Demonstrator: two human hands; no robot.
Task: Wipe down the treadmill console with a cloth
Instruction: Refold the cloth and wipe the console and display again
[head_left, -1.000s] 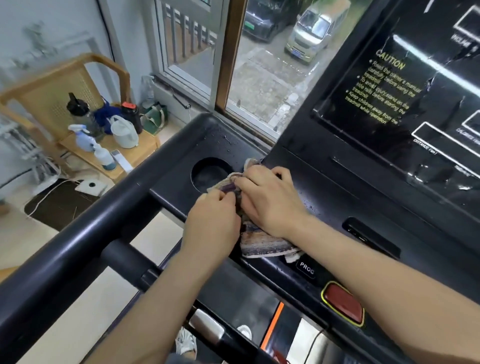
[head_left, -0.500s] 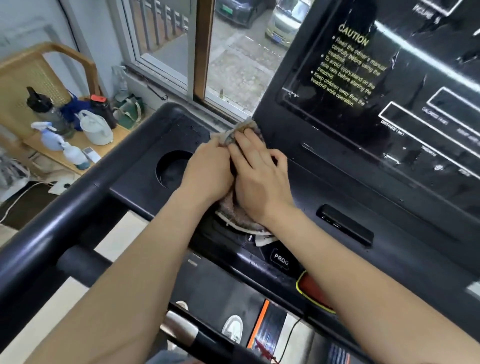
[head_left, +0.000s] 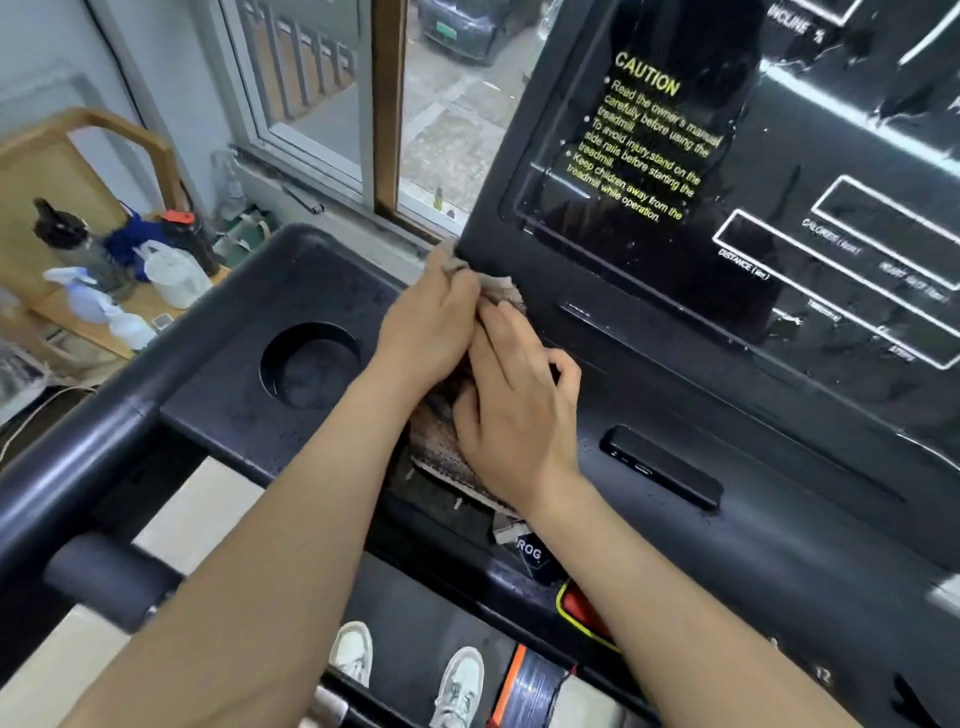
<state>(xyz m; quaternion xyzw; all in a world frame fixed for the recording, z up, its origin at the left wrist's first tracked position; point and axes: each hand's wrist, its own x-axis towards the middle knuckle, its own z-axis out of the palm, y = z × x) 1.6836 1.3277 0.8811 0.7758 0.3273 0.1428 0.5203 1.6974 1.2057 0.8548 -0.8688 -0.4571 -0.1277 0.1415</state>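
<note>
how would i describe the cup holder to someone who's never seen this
Find the black treadmill console by the window. On its flat shelf, left of the left hand gripping the cloth, is the cup holder. It's the only round hole; the dark piece beyond the right hand is long and narrow.

the upright display panel (head_left: 727, 156) rises just beyond the left hand (head_left: 431, 332) and right hand (head_left: 514, 410), which sit together on the cloth (head_left: 439, 441) in the corner, and it blocks the way forward. to their left the console deck (head_left: 675, 395) lies bare as far as the round cup holder (head_left: 309, 364), and the thick handrail (head_left: 78, 467) bounds that side. rightward the deck is open up to a raised black bar (head_left: 660, 467). nearer, a red button (head_left: 582, 608) sits at the edge.
</note>
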